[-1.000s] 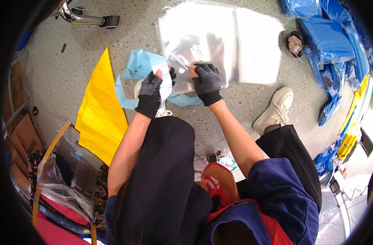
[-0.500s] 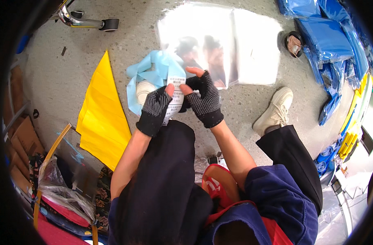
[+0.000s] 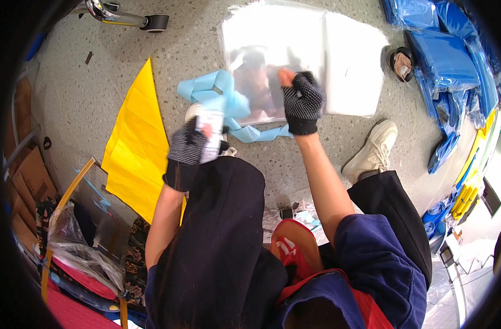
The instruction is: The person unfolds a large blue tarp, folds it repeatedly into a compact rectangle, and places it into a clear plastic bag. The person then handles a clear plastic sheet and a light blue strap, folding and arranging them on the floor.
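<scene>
My left hand (image 3: 186,145), in a black dotted fingerless glove, grips a strip of white printed labels (image 3: 211,137) above my left knee. Light blue backing tape (image 3: 206,85) loops on from the strip, and its tail lies curled on the floor. Over the near part of a clear plastic bag (image 3: 272,38) hovers my right hand (image 3: 303,104), gloved alike, its fingers drawn together. Whatever may be between those fingertips is too small to make out. The bag lies flat and shiny; a second bright plastic sheet (image 3: 354,66) adjoins it on the right.
A folded yellow sheet (image 3: 135,142) lies on the left. Blue plastic-wrapped packs (image 3: 445,57) are piled at the far right, near a round dark holder (image 3: 402,64). A caster leg (image 3: 154,23) stands at the upper left. Cardboard (image 3: 34,175) leans at the left edge.
My hands have parted: the right moved away rightward over the plastic bag, and the left drew down-left with the label strip. The blue tape has shifted, its tail now stretching right.
</scene>
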A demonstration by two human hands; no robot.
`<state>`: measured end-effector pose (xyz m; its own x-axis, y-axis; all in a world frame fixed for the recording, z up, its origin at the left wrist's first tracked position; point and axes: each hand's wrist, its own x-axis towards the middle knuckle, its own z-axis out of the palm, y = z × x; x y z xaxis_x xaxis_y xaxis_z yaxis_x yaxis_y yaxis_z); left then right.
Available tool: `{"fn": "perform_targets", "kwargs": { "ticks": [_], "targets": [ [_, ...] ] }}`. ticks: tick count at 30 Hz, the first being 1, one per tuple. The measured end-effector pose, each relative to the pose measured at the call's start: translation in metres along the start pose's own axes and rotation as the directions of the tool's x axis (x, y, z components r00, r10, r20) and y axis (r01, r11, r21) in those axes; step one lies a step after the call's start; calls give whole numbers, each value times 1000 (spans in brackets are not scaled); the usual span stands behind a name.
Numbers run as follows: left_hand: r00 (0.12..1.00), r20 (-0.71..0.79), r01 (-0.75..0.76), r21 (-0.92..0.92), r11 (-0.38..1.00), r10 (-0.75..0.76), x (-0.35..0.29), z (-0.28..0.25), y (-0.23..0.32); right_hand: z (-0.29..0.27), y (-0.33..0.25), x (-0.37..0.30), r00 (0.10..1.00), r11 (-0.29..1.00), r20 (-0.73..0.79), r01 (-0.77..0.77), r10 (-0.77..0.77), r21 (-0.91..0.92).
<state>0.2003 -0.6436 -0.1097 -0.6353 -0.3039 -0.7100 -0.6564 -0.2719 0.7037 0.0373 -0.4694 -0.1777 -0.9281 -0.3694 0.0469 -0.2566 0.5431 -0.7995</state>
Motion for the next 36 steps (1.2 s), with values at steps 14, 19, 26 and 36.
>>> {"fn": "perform_targets", "kwargs": {
  "ticks": [14, 19, 26, 36],
  "targets": [
    [792, -555, -293, 22, 956, 255, -40, -199, 18, 21, 39, -38, 930, 916, 293, 304, -224, -263],
    [973, 165, -22, -624, 781, 160, 38, -43, -16, 19, 36, -36, 961, 976, 231, 181, -149, -123],
    [982, 183, 62, -552, 831, 48, 86, 63, -52, 6, 61, -37, 939, 869, 176, -342, 297, 359],
    [1000, 30, 16, -523, 852, 0, 80, 58, -57, -74, 97, -55, 628, 532, -231, -344, 743, 774]
  ]
}}
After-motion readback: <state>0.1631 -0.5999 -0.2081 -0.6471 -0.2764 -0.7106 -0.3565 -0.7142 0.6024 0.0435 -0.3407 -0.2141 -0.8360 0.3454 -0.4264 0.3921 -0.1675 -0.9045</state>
